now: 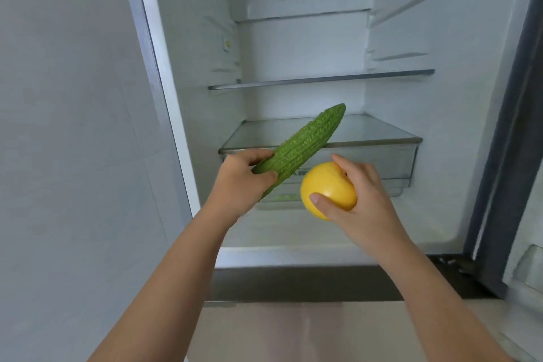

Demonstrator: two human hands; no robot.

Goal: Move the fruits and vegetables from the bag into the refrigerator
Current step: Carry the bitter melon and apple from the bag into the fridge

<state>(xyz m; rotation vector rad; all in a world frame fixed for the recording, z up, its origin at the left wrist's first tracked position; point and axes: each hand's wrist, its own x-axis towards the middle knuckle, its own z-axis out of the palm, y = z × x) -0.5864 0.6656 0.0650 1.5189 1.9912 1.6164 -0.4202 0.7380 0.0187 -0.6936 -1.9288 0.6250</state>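
I am seeing a plain pale grey wall [73, 126] filling the left side, and a beige surface [293, 335] lying near, possibly floor.

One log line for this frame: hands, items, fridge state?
left hand: grips bumpy green bitter gourd | right hand: holds round yellow fruit | white refrigerator: open | placed: neither item yet
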